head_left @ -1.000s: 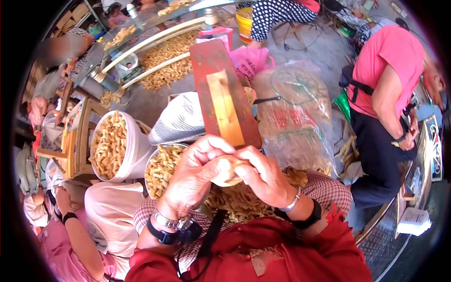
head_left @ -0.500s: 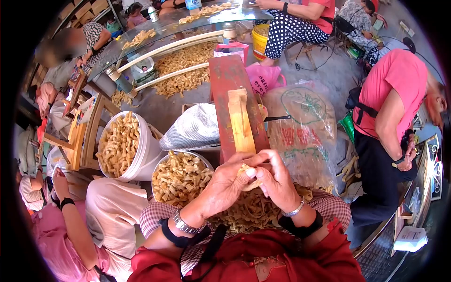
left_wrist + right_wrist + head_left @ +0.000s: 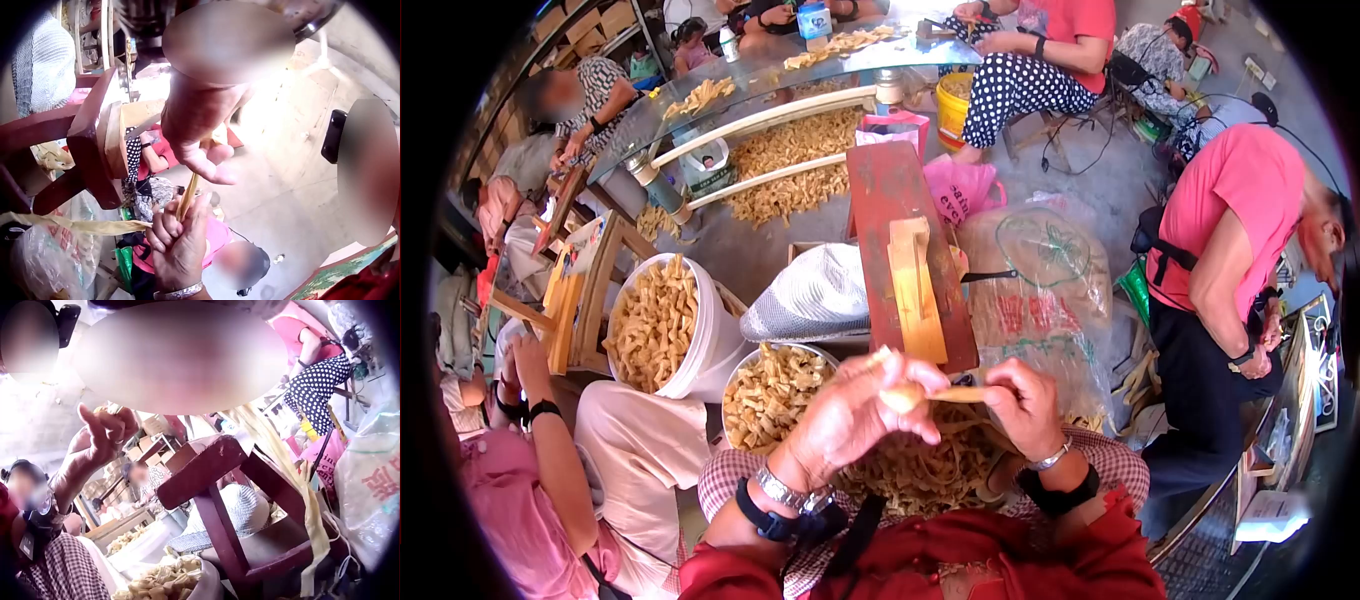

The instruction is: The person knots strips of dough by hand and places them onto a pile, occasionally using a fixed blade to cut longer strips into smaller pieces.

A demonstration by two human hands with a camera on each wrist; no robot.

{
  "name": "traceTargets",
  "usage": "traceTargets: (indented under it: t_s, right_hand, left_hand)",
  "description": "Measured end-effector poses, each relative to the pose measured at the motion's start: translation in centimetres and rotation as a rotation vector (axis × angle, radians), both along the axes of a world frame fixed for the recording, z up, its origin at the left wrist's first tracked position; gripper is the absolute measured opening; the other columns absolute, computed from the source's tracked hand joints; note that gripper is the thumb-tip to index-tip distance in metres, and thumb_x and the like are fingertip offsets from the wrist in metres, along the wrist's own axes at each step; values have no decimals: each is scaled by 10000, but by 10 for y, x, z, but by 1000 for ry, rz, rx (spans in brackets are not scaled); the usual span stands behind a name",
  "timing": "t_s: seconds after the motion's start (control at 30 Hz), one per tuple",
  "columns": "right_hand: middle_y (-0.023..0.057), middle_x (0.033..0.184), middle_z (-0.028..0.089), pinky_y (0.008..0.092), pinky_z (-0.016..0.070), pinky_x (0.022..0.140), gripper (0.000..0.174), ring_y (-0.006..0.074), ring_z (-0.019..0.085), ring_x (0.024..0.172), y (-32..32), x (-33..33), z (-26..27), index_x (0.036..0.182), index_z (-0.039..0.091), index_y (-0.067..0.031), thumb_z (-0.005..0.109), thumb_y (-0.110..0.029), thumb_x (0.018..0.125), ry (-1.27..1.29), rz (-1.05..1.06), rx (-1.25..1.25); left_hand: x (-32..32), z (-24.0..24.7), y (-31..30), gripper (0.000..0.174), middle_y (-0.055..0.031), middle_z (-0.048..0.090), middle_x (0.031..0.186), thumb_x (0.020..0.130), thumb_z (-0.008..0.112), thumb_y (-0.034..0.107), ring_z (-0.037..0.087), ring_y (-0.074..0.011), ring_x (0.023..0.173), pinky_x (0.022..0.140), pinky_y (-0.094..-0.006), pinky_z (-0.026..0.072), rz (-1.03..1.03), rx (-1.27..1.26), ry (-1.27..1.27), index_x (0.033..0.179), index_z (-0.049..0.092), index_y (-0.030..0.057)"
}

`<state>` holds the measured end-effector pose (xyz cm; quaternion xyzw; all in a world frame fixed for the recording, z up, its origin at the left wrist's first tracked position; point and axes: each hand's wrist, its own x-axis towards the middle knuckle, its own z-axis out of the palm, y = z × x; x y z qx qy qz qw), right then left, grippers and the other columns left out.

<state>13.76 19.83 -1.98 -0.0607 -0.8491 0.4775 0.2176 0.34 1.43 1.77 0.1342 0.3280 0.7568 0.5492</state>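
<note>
In the head view the left hand (image 3: pixel 850 410) holds a small pale yellow folded piece (image 3: pixel 903 398) between thumb and fingers. From it a flat strip (image 3: pixel 960 394) runs across to the right hand (image 3: pixel 1025 408), which pinches it. The left wrist view shows the strip (image 3: pixel 189 197) stretched between the left hand (image 3: pixel 206 134) and the right hand (image 3: pixel 178 244), its long tail (image 3: pixel 94 226) trailing beyond the right fist. Below both hands, a heap of similar strips (image 3: pixel 930 460) lies at the lap. A red wooden bench (image 3: pixel 890 190) with a wooden block (image 3: pixel 912 290) stands just ahead.
Left of the bench are a bucket (image 3: pixel 712 340) and a second bucket (image 3: pixel 730 400) of folded pieces, plus a grey-white woven bundle (image 3: pixel 815 290). A clear plastic bag (image 3: pixel 1040 290) lies to the right. Seated people are on both sides, with a glass table (image 3: pixel 750 85) beyond.
The hands have moved apart, the right one to the right and the left one slightly left, with the strip now stretched between them. Earlier both hands were together around the piece.
</note>
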Motion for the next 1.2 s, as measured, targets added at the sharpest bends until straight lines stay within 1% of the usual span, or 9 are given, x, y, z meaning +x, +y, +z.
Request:
traceTargets:
  t_s: [0.13,0.17,0.23,0.3,0.4,0.5,0.73,1.07,1.2]
  right_hand:
    - [97,814,576,265,470,513,246,133,581,700,-18,-10,-3,1045,557,-11,570,-211,902,-195,139,-307]
    - [90,849,584,253,491,517,270,137,586,721,-22,-13,-2,1090,539,-11,543,-221,921,-243,173,-476]
    - [68,806,582,248,504,562,292,142,588,713,-32,-15,-3,1077,537,-10,470,-268,956,-255,243,-549]
    - [65,717,555,269,465,602,271,148,572,673,-34,-16,-7,937,567,-11,465,-261,956,-113,252,-315]
    - [85,664,528,299,409,579,308,168,537,614,-20,-9,8,791,551,-6,471,-259,947,-248,222,-215]
    - [107,643,494,316,402,558,266,213,501,576,-19,-9,3,804,536,19,491,-204,942,-83,225,-140]
    - [134,641,454,338,382,516,191,276,488,546,-17,-12,-3,839,539,12,534,-161,919,-71,116,-19]
    - [150,638,466,352,385,511,172,319,493,548,-13,-13,5,848,550,-2,537,-162,910,-81,147,10]
    - [161,630,472,388,383,507,238,349,511,563,1,-24,18,808,538,-28,501,-231,926,-90,120,153]
  left_hand:
    - [-2,-3,7,407,-99,581,870,978,425,310,580,-152,675,633,-318,538,154,-132,165,998,590,-62]
    - [6,-1,13,426,-41,519,681,957,459,338,504,-120,577,577,-302,501,231,-226,213,968,616,-58]
    - [8,-14,14,416,-50,537,702,954,469,332,504,-124,566,562,-284,491,152,-198,244,970,617,-56]
    - [8,-21,14,412,-73,569,799,952,477,341,482,-114,543,539,-280,478,172,-172,196,964,608,-50]
    - [4,-13,10,406,-64,560,806,949,480,359,429,-98,520,519,-273,458,236,-122,182,950,599,-28]
    - [-2,-14,7,381,-42,532,742,967,456,316,466,-102,557,501,-272,463,294,-75,75,943,605,-34]
    - [-3,-13,7,371,-32,551,718,930,540,347,403,-51,426,393,-201,372,175,-442,423,1013,593,-11]
    - [-12,-7,1,129,26,468,644,885,591,159,314,-19,436,388,-168,309,257,-297,243,928,579,38]
    - [-22,-4,4,62,4,506,671,885,555,78,405,-42,490,410,-192,359,290,-237,220,931,568,39]
